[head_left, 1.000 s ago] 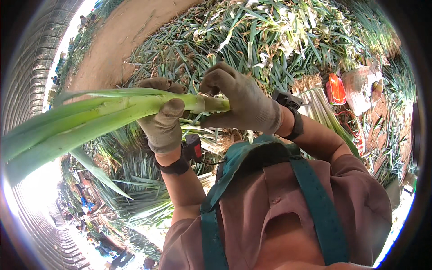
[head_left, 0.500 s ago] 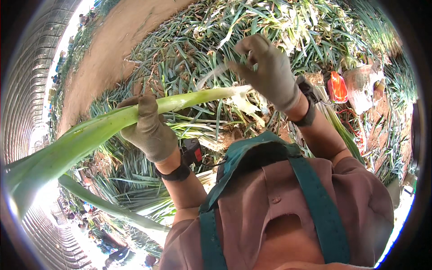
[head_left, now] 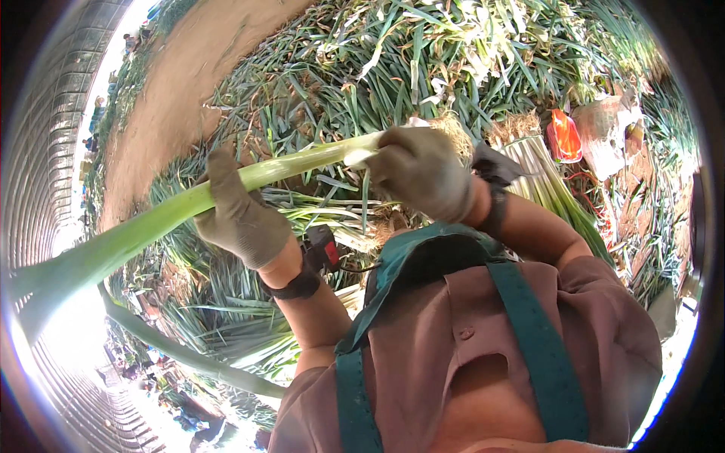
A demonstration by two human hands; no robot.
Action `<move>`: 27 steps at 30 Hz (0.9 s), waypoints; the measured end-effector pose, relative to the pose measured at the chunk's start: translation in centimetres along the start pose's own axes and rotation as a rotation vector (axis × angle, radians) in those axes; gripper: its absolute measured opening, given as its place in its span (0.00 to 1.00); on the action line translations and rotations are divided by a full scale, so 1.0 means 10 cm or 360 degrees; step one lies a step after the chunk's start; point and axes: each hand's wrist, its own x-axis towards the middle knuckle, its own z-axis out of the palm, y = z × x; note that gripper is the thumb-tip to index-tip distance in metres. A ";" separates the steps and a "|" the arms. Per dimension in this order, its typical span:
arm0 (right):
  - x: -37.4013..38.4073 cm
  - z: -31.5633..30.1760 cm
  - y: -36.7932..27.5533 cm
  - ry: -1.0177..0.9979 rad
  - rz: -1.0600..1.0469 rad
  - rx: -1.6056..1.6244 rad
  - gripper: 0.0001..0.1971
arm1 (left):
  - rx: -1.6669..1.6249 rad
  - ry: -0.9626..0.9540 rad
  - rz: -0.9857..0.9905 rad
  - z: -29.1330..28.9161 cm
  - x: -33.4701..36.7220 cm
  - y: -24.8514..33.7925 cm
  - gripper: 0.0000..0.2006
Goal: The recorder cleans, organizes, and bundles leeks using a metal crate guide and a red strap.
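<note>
Leek [head_left: 302,160], long, green-leaved and pale-shanked, slants in midair, wrapped mid-length by grey-brown, fabric-gloved left hand [head_left: 245,217] and clasped near its white end by similarly gloved right hand [head_left: 423,170], where an uneven tug could snap it or slip the left hold.

Person's khaki-gloved L hand [head_left: 243,217] grips long pale-green leek [head_left: 317,157] approx midway; khaki-gloved R hand [head_left: 423,172] wraps its white root end. Heap of dk-green leaves [head_left: 332,90] beyond, shiny orange-red pkt [head_left: 563,137] off to R.
</note>
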 end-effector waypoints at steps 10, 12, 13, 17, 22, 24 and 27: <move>-0.51 -0.51 0.97 -0.0024 0.0752 -0.0746 0.12 | 0.0247 0.0072 0.0277 -0.36 0.12 0.07 0.09; -0.18 -0.33 0.60 0.0029 0.0522 -0.0203 0.15 | 0.0323 -0.0032 0.0397 -0.37 0.08 0.06 0.07; -0.04 -0.21 0.41 -0.0016 0.0410 0.0049 0.16 | 0.0390 -0.0071 0.0426 -0.39 0.05 0.07 0.07; 0.16 0.12 0.09 -0.0283 0.0185 0.0239 0.20 | 0.0286 -0.0191 0.0441 -0.25 -0.07 0.07 0.07; 0.17 0.24 0.07 -0.0372 -0.0020 0.0314 0.10 | 0.0027 -0.0123 0.0437 -0.32 -0.08 0.06 0.11; 0.16 0.24 0.00 -0.0412 0.0017 0.0310 0.09 | 0.0120 -0.0095 0.0433 -0.39 -0.09 0.08 0.12; 0.13 0.24 -0.02 -0.0367 0.0146 0.0177 0.06 | 0.0105 -0.0086 0.0388 -0.44 -0.13 0.14 0.13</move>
